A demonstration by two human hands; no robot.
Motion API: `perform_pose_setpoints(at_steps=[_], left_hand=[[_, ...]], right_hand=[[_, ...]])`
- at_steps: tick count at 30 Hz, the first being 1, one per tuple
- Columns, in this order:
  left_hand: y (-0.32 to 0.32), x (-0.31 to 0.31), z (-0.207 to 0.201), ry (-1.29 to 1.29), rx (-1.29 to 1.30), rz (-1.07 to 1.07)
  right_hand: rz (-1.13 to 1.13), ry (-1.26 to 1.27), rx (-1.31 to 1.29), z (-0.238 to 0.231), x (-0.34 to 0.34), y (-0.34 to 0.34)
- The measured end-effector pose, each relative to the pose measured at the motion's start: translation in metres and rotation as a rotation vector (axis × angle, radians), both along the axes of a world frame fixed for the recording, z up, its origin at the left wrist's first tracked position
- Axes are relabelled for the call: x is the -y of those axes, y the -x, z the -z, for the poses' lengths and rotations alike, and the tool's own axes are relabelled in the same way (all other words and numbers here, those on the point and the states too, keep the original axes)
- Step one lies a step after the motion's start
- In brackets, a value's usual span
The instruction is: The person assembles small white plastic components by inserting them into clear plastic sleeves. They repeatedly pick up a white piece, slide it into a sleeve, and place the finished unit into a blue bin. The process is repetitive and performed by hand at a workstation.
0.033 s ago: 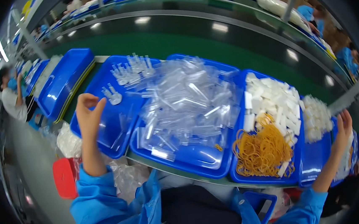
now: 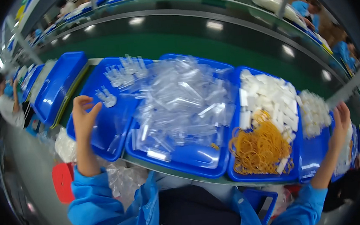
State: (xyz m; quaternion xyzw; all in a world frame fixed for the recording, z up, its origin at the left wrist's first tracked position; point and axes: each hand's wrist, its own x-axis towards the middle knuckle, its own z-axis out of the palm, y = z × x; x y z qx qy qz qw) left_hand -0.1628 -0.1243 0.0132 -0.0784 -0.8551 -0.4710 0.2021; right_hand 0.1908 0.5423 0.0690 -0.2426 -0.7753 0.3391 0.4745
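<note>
My left hand [image 2: 84,120] is raised over the left edge of the left blue tray [image 2: 105,135], thumb and fingers curved apart with nothing between them. In that tray stand clear plastic pieces with upright prongs [image 2: 126,69]; a smaller one [image 2: 107,97] sits nearest the hand. At the far right my right hand [image 2: 340,123] is held up beside a stack of white pieces in clear wrap [image 2: 314,112]. Its fingers look stretched out and hold nothing visible. Between the hands, a heap of clear plastic sleeves [image 2: 183,99] fills the middle blue tray [image 2: 188,164].
Another blue tray holds white blocks [image 2: 271,92] and a pile of yellow rubber bands [image 2: 261,148]. Beyond runs a green conveyor belt [image 2: 149,41]. Stacked blue trays [image 2: 60,90] stand at left, above a red container [image 2: 63,183]. Other people work at left and far right.
The whole view has shifted slightly, with the trays and both hands a little further left in the picture. Neither hand has taken or released anything.
</note>
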Motion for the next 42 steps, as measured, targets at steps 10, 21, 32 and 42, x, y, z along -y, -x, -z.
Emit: perform_pose_setpoints(at_steps=[10,21,32,42], left_hand=[[0.029,-0.007,0.017,0.456,0.143,0.111],[-0.004,-0.004,0.001,-0.521,0.131,0.321],[-0.127,-0.109,-0.013,-0.556,0.059,0.687],[-0.149,-0.146,0.001,-0.528,0.140,0.977]], right_hand=[[-0.332,-0.332,0.388,-0.005,0.164,0.106],[-0.166,-0.199,0.586,0.040,0.163,0.131],[-0.524,0.401,0.063,0.000,0.254,0.092],[-0.639,0.577,-0.205,0.032,0.326,0.086]])
